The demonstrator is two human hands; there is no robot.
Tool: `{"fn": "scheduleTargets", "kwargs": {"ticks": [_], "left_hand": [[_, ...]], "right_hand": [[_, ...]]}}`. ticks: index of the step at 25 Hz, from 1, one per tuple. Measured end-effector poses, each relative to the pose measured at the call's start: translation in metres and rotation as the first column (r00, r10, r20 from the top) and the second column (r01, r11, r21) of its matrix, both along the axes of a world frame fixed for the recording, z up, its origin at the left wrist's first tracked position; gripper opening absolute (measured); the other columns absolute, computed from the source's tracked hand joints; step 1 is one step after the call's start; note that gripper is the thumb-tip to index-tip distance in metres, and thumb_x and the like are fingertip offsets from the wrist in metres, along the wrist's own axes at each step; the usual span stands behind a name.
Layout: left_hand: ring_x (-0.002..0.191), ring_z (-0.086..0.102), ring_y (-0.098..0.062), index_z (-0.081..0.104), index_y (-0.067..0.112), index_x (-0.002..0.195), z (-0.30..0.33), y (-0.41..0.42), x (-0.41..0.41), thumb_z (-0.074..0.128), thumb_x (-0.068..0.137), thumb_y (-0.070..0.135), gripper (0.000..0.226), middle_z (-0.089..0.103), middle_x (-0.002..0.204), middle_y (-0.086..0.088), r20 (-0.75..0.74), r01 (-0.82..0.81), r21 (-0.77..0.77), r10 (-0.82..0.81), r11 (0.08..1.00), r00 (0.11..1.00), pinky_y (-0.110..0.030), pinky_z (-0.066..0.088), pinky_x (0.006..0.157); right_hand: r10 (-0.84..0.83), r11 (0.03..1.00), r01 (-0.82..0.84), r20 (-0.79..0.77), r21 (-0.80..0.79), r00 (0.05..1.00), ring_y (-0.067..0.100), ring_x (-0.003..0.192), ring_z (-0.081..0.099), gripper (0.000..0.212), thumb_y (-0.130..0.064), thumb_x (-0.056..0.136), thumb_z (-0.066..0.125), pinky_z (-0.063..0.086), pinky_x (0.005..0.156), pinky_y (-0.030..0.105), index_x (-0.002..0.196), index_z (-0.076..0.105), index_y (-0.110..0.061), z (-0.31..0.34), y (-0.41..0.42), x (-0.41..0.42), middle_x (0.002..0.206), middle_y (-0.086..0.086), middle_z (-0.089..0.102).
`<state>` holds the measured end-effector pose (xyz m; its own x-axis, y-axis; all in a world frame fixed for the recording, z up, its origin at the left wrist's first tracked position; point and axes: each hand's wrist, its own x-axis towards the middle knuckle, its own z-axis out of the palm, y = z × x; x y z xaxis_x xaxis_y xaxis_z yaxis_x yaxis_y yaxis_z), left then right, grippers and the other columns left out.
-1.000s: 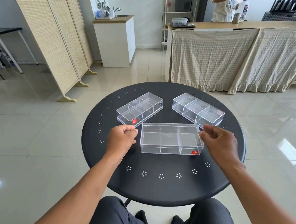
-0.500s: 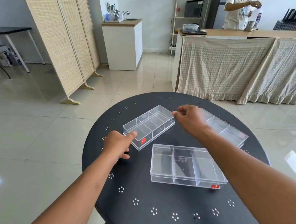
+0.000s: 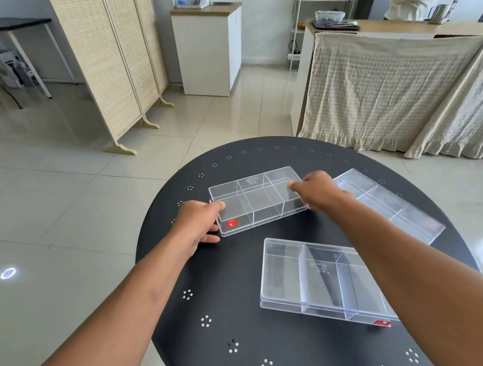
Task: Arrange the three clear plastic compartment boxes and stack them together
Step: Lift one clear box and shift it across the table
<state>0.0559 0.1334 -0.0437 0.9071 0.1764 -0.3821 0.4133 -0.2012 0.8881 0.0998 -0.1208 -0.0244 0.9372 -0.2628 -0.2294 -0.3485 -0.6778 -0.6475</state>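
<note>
Black perforated round table carries three clear boxes; left hand pinches the near-left end of the far-left box, right hand grips its far-right end, long axis running between them; near box and far-right box lie apart, untouched

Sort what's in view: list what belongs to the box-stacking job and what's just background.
Job:
- left box, gripped at its ends by left hand and right hand
- near box
- far-right box
- round table

Background:
- folding screen
- white cabinet
- cloth-draped counter
</note>
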Motion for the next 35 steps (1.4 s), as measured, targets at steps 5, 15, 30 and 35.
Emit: {"fn": "scheduleTargets", "kwargs": {"ticks": [5,15,30,35], "left_hand": [[0.08,0.064,-0.027,0.067,0.011,0.08,0.004,-0.005,-0.006,0.063,0.089,0.028,0.02,0.063,0.084,-0.01,0.13,-0.041,-0.028,0.044,0.999,0.991,-0.04,0.06,0.069],[0.071,0.063,-0.02,0.072,0.017,0.09,0.035,0.003,-0.019,0.067,0.094,0.028,0.013,0.071,0.083,-0.003,0.234,0.01,-0.097,0.013,0.995,0.972,-0.036,0.053,0.074],[0.089,0.07,-0.023,0.073,0.032,0.124,0.039,0.007,-0.003,0.062,0.086,0.012,0.045,0.077,0.095,0.0,0.265,0.062,-0.056,-0.045,0.996,0.963,-0.045,0.058,0.094],[0.093,0.072,-0.027,0.074,0.019,0.103,0.031,0.003,0.001,0.073,0.09,0.038,0.023,0.078,0.108,-0.011,0.286,-0.073,-0.134,0.109,0.988,0.952,-0.045,0.06,0.091]], "right_hand": [[-0.078,0.975,0.05,0.127,0.215,0.989,0.028,0.074,0.053,0.031,-0.036,0.089,0.07,0.057,0.073,0.048,0.084,0.062,-0.007,0.0,-0.006,-0.006,0.077,0.012,0.054],[-0.123,0.851,0.049,0.108,0.523,0.986,0.028,0.08,0.061,0.042,-0.029,0.088,0.078,0.057,0.077,0.043,0.117,0.07,0.001,0.017,-0.019,-0.034,0.099,0.015,0.064],[-0.209,0.724,0.113,0.061,0.68,0.976,0.035,0.08,0.062,0.017,-0.02,0.085,0.075,0.06,0.084,0.044,0.1,0.071,-0.012,0.03,-0.024,-0.037,0.098,0.016,0.061],[-0.304,0.735,0.101,0.193,0.67,0.933,0.022,0.068,0.058,0.018,-0.019,0.097,0.071,0.062,0.071,0.038,0.084,0.062,-0.009,0.008,-0.01,-0.037,0.075,0.009,0.058]]}}
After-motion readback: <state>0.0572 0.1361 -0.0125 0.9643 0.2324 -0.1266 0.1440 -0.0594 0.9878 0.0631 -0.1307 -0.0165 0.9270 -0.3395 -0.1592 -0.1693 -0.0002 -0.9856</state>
